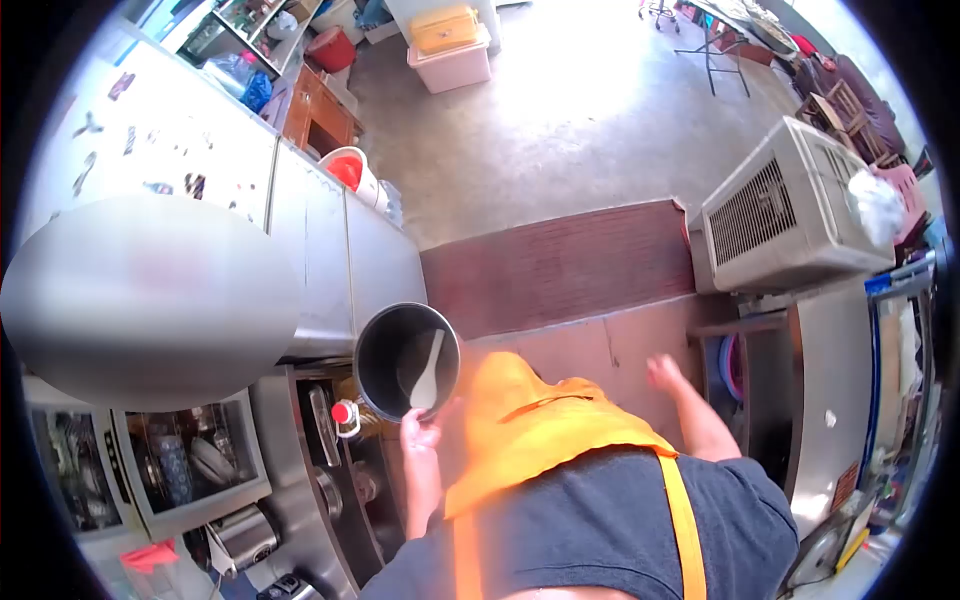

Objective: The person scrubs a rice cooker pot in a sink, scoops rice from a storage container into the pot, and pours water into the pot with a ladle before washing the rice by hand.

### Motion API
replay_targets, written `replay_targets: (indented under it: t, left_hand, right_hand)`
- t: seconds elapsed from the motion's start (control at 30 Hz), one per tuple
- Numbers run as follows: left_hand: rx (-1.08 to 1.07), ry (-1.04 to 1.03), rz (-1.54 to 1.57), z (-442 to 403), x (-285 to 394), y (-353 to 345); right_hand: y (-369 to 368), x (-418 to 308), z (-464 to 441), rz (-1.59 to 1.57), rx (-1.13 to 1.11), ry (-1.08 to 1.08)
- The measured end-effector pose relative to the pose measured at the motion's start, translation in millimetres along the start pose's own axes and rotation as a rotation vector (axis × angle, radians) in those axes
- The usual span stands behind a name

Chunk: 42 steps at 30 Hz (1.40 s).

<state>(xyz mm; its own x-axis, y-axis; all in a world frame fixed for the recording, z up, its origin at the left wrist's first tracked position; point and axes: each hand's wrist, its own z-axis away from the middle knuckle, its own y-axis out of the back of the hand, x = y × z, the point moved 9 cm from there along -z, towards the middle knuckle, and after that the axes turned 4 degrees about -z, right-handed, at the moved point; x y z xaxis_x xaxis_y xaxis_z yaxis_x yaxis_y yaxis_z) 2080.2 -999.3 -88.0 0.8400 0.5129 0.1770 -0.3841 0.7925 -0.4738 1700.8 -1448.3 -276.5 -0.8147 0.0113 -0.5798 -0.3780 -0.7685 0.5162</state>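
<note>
Pot [392,350], dark inside, left of orange apron [560,425]; presumably stiff, fairly light; best held by rim. White spoon [428,378] inside. Left hand [420,432]: grip pinching near rim. Right hand [663,373]: apart, grip indeterminate.

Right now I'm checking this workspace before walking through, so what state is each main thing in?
Dark pot: uncovered, held at its rim
White scoop: inside the pot
Left hand: closed on the pot's rim
Right hand: apart from the pot, nothing visible in it
Bottle: red cap on
Orange apron: worn
Air cooler: upright; running or not, can't tell
Pink bin: yellow container on top
</note>
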Motion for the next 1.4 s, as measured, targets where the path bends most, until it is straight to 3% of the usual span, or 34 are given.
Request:
replay_targets:
  t: [0.03,0.07,0.1,0.13,0.17,0.23,0.27,0.3,0.37,0.4,0.43,0.5,0.53,0.57,0.6,0.63,0.7,0.77,0.8,0.83,0.87,0.9,0.97,1.03,1.07,1.1,1.13,1.17,1.2,1.23,1.3,1.4]
  left_hand:
    - [-0.122,-0.112,-0.094,-11,15,-31]
    - [-0.115,-0.085,-0.075,-28,23,-52]
    - [-0.102,-0.059,-0.065,-42,36,-71]
    - [-0.1,-0.059,-0.128,-53,48,-92]
    - [-0.11,-0.056,-0.192,-70,62,-119]
    - [-0.029,0.004,-0.242,-165,108,-103]
    - [-0.026,0.017,-0.255,-204,131,-106]
    - [-0.034,0.025,-0.227,-238,141,-131]
    - [-0.145,-0.007,-0.232,-246,158,-229]
    - [-0.061,0.075,-0.105,-248,161,-265]
    - [-0.115,0.071,0.016,-260,170,-303]
    - [-0.097,0.043,0.081,-279,193,-368]
    - [-0.133,0.019,0.05,-296,209,-399]
    - [-0.163,-0.004,0.02,-314,225,-428]
    - [-0.181,-0.021,-0.01,-326,234,-445]
    - [-0.067,0.033,0.058,-333,238,-466]
    - [-0.122,-0.044,0.147,-367,251,-508]
    - [-0.084,-0.115,0.096,-380,265,-554]
    - [-0.063,-0.115,0.1,-396,280,-564]
    - [-0.054,-0.11,0.116,-415,289,-575]
    - [-0.062,-0.078,0.143,-427,299,-588]
    - [-0.065,-0.029,0.151,-443,308,-601]
    - [-0.042,0.086,0.22,-475,323,-629]
    - [0.032,0.04,0.227,-520,350,-649]
    - [-0.028,0.002,0.166,-547,369,-667]
    - [-0.078,-0.031,0.101,-569,387,-678]
    - [-0.193,-0.212,0.024,-585,413,-698]
    - [-0.117,-0.214,0.05,-606,428,-723]
    - [-0.021,-0.092,0.16,-628,437,-734]
    - [0.092,0.034,0.271,-641,444,-737]
    - [0.094,0.067,0.341,-667,465,-765]
    - [0.227,0.106,0.374,-704,498,-804]
  right_hand:
    - [29,-78,-47,0.121,0.13,0.245]
    - [51,-144,-90,0.07,0.155,0.349]
    - [80,-234,-91,-0.1,0.11,0.265]
    - [103,-297,-109,-0.167,0.141,0.348]
    - [120,-345,-127,-0.234,0.185,0.435]
    - [146,-411,-158,-0.357,0.292,0.449]
    - [153,-436,-170,-0.273,0.335,0.547]
    - [154,-442,-184,-0.297,0.37,0.505]
    - [148,-433,-203,-0.152,0.443,0.475]
    - [135,-390,-231,0.078,0.56,0.502]
    - [124,-361,-242,0.176,0.523,0.464]
    - [99,-288,-261,-0.071,0.262,0.114]
    - [70,-246,-253,-0.536,0.021,-0.457]
    - [66,-267,-223,-0.934,0.076,-0.705]
    - [76,-302,-221,-0.791,-0.018,-0.625]
    - [87,-328,-211,-0.636,-0.116,-0.563]
    - [111,-388,-241,-0.331,-0.311,-0.382]
    - [109,-421,-318,0.243,-0.343,-0.352]
    - [114,-430,-389,0.683,-0.252,-0.403]
    - [113,-445,-460,0.444,-0.063,-0.201]
    - [111,-464,-528,-0.043,-0.08,-0.067]
    - [124,-524,-546,-0.508,-0.126,-0.378]
    - [150,-668,-614,-1.013,-0.351,-0.107]
    - [182,-768,-667,-1.346,-0.299,0.04]
    - [185,-792,-698,-1.219,-0.237,0.072]
    - [183,-801,-726,-0.901,-0.133,0.06]
    - [184,-800,-758,-0.3,-0.007,0.083]
    - [187,-800,-775,0.308,0.084,0.004]
    - [187,-804,-783,0.748,0.072,-0.254]
    - [180,-819,-788,0.818,-0.004,-0.41]
    - [149,-848,-851,-0.073,-0.171,-0.242]
    - [161,-933,-936,0.185,-0.001,0.043]
